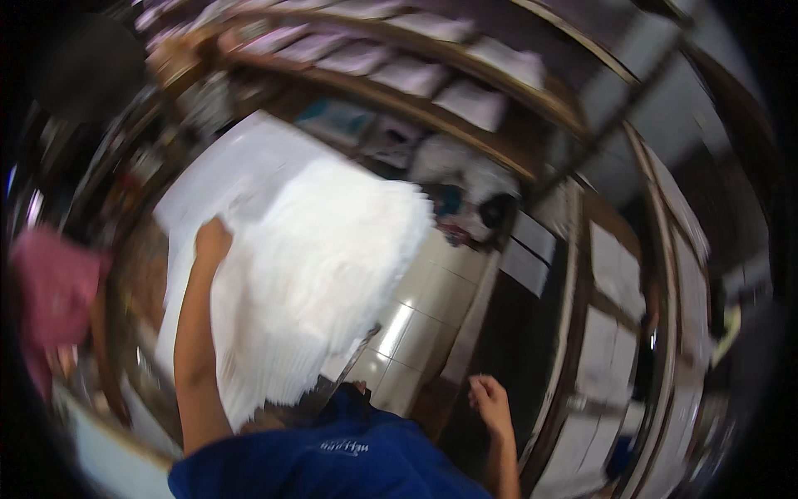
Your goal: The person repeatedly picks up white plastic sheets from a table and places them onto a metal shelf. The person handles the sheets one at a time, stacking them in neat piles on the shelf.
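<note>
A thick fanned stack of large white paper sheets [307,258] spreads in front of me. Its many edges show in ridges along the right and near sides. My left hand [214,239] reaches onto the left part of the stack, its fingers closed at a sheet there; motion blur hides the fingertips. At the upper left, a shaded greyish part of the paper [249,162] extends beyond the bright area. Apart from the stack, my right hand [490,401] hangs low on the right beside a dark bench top [507,333]. Its fingers are curled, with nothing visible in them.
Wooden shelves [416,104] with several paper piles run across the back. Plastic-wrapped bundles [465,170] lie below them. Tiled floor [416,333] shows between stack and bench. Racks hold more white paper [607,349] at right. A person in a pink top [58,287] stands at left.
</note>
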The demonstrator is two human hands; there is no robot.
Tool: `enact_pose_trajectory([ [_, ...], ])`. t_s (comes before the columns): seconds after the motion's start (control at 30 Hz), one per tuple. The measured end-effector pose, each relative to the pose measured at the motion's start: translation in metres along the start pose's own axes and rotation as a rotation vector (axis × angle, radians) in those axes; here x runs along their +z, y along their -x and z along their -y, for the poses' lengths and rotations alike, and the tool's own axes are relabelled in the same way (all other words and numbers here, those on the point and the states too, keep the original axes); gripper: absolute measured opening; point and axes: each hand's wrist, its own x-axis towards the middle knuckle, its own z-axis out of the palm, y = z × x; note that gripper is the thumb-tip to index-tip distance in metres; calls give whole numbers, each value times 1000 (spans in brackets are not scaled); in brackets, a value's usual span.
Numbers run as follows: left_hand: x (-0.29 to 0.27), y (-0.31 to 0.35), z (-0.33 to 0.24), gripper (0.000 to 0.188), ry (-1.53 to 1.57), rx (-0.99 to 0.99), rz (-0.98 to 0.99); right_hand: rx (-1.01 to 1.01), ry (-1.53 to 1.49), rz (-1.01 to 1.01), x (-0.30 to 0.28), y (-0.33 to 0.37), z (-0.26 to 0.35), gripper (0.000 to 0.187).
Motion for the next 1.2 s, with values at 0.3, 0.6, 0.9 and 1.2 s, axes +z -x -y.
enact_pose_trajectory([
  [0.3,-110,196,-289,11,743,818,154,-715,181,208,31,9,146,52],
  [0.6,-214,349,-369,23,1138,1226,290,-749,541,-240,-55,155,182,27],
  [0.9,-228,466,-383,32,1849,1175,125,-511,795,-969,-225,517,183,45],
  [1.2,-90,562,-342,14,1210,947,770,43,445,-1713,-314,836,-24,40],
])
